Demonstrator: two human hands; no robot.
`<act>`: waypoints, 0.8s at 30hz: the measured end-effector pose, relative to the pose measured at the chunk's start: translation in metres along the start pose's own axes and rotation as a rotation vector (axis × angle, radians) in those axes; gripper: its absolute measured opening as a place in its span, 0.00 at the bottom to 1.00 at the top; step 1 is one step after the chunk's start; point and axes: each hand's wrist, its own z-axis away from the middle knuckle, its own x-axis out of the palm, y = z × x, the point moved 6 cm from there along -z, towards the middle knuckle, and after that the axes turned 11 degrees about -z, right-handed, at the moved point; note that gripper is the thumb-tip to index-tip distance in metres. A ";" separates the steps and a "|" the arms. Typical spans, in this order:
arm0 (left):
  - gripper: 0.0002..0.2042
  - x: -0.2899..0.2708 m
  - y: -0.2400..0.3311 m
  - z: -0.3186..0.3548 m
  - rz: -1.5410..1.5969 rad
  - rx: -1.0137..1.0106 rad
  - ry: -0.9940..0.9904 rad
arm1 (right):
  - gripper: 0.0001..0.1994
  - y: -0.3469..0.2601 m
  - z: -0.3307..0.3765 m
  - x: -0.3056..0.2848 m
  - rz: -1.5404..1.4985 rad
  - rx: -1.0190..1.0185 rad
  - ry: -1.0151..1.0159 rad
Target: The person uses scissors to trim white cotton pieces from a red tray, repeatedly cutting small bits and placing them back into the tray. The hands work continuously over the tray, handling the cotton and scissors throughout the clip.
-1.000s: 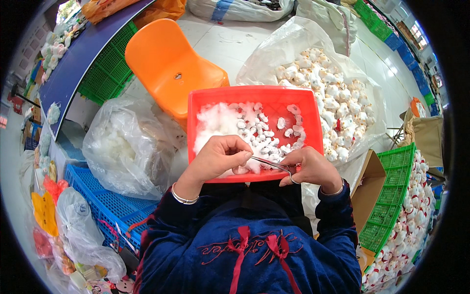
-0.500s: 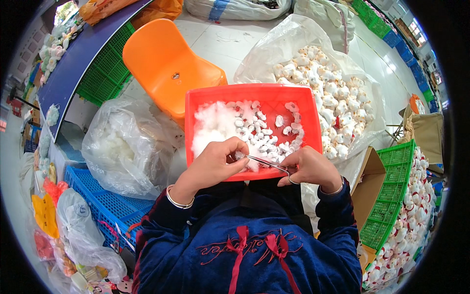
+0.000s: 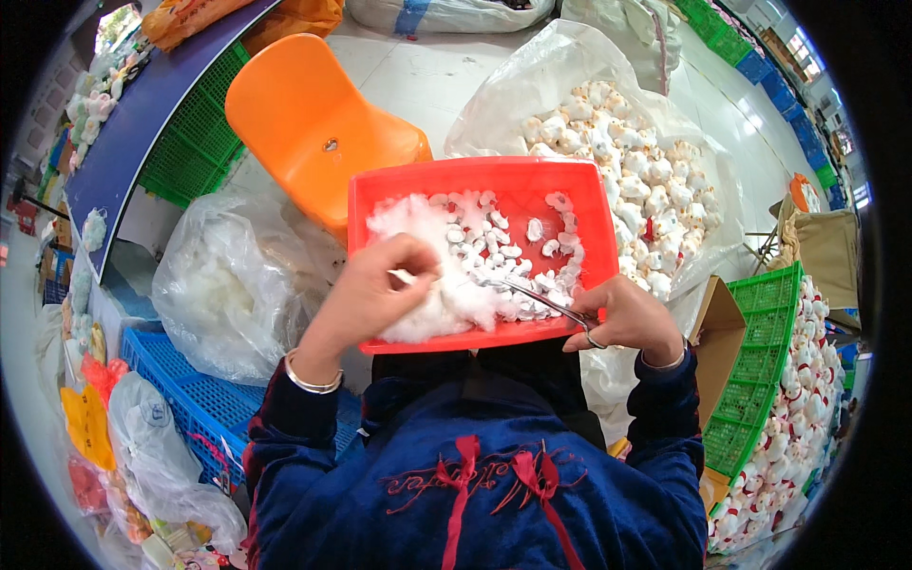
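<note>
A: Head view, quick. Left hand [image 3: 375, 290]?
B: Above the left side of the red tray [image 3: 475, 340]. Fingers bent in toward the thumb, nearly closed, a small white piece [image 3: 403, 276] pinched between them. Mostly hidden, so can't tell its shape.
A: Right hand [image 3: 629, 316]?
B: Near the tray's front right corner, curled round the ring handles of metal forceps [image 3: 543, 299]. Tool slants toward the left, tips over the tray's contents. Can't tell if the tips grip anything.
A: Tips touching the left hand?
B: No, apart from it.
A: Tray contents?
B: White fluff [image 3: 418, 223] heaped on the left; loose white pieces [image 3: 499, 252] in the middle and down the right side, one sitting a bit off alone.
A: Around it?
B: Orange chair [image 3: 304, 123] behind, to the left. Clear bag of fluff [image 3: 223, 342] left of the tray, next to a blue crate [image 3: 180, 380]. Large clear bag [image 3: 608, 62] of white stuffed pieces behind and right. Cardboard box [image 3: 727, 347] at right, beside a green crate [image 3: 760, 342].
</note>
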 end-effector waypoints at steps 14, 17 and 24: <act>0.04 0.017 -0.014 -0.014 0.161 -0.070 -0.079 | 0.20 -0.003 0.011 -0.010 0.140 0.003 0.063; 0.10 0.024 -0.013 -0.011 0.264 -0.211 -0.104 | 0.19 -0.018 0.015 -0.011 0.300 -0.107 0.138; 0.17 0.054 -0.020 -0.018 0.284 -0.256 -0.235 | 0.12 -0.056 0.025 0.000 0.657 -0.265 0.402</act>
